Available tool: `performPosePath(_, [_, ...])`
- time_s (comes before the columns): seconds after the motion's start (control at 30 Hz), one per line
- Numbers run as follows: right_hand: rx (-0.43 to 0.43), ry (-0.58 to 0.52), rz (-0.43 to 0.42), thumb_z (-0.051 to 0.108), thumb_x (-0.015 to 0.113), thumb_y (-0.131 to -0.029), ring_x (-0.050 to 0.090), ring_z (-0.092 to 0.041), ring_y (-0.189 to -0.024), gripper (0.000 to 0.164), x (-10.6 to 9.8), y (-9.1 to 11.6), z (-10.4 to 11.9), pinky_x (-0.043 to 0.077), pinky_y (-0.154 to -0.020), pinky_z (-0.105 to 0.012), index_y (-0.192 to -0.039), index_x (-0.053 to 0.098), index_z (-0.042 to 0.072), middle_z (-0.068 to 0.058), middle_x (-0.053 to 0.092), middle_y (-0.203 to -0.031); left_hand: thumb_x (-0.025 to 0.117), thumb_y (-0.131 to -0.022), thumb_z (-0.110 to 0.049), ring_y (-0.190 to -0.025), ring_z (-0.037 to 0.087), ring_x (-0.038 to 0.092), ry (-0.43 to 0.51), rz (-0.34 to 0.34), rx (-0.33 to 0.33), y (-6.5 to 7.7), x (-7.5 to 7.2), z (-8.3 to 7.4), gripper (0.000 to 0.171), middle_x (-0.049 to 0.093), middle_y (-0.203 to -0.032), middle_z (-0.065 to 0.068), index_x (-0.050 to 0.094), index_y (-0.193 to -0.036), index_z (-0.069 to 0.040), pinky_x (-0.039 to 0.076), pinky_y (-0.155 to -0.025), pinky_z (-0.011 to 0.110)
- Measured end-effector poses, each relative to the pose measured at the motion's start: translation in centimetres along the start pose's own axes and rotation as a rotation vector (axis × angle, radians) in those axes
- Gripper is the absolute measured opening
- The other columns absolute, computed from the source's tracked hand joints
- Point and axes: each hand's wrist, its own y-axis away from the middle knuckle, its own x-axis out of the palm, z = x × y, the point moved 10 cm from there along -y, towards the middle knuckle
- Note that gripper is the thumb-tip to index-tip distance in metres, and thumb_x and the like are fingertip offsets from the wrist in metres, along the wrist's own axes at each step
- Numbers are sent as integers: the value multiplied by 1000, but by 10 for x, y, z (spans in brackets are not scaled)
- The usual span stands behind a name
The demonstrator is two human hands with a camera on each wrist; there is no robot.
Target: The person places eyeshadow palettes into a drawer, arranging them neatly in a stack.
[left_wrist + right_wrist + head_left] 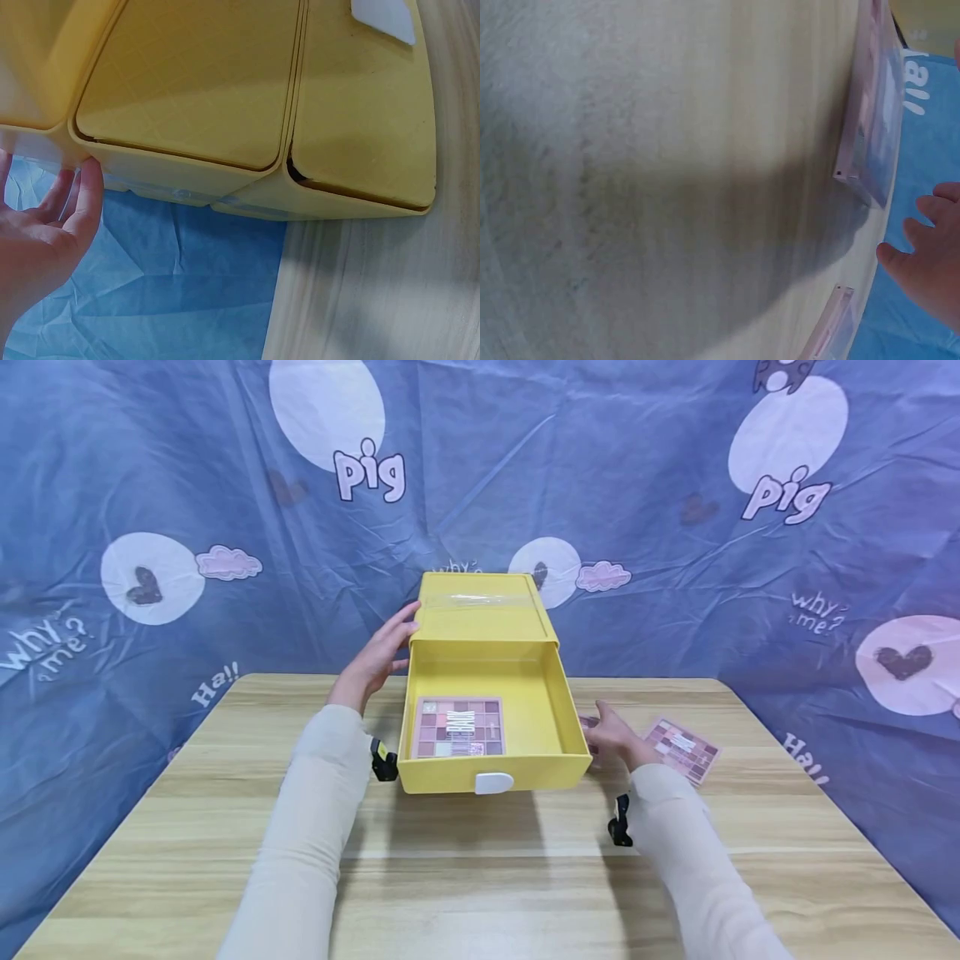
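A yellow drawer box (480, 610) stands on the table with its top drawer (536, 710) pulled out; a white tab (494, 783) is on the drawer's front. Inside, at the left, lies a pink eyeshadow palette (460, 727). My left hand (378, 656) rests against the box's left side, fingers extended; the left wrist view shows fingertips touching the yellow wall (180, 169). My right hand (613, 737) is beside the drawer's right wall, over a second palette (870, 112) mostly hidden in the head view. Its fingers (895, 259) are spread and appear apart from that palette.
A third eyeshadow palette (682, 750) lies on the wooden table (480, 893), right of my right hand. Behind the table hangs a blue printed cloth (480, 468). The pulled-out drawer juts forward over the tabletop.
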Motion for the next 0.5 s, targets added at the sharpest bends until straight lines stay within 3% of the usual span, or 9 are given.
performPosePath(0.17, [-42,34,31,11,62,-69,38,-43,-103,84,6,-1,-2,31,-87,-45,-127,9,-19,-41,28,-119,43,-87,-28,-119,23,28,3,-2,-1,1,1,0,54,25,-137,4,25,-137,-26,22,-91,50])
performPosePath(0.3, [-61,88,39,13,64,-68,44,-38,-92,78,7,0,-5,36,-82,-43,-123,19,-19,-36,41,-106,44,-86,-28,-118,23,30,-7,-13,0,2,-1,-2,53,29,-135,6,25,-136,-27,23,-91,50])
performPosePath(0.5, [-105,218,14,14,61,-66,43,-40,-90,72,4,0,-7,34,-82,-46,-119,25,-19,-34,43,-101,45,-86,-28,-115,23,33,-5,-27,-2,1,-3,-1,53,31,-133,5,27,-136,-27,24,-90,49])
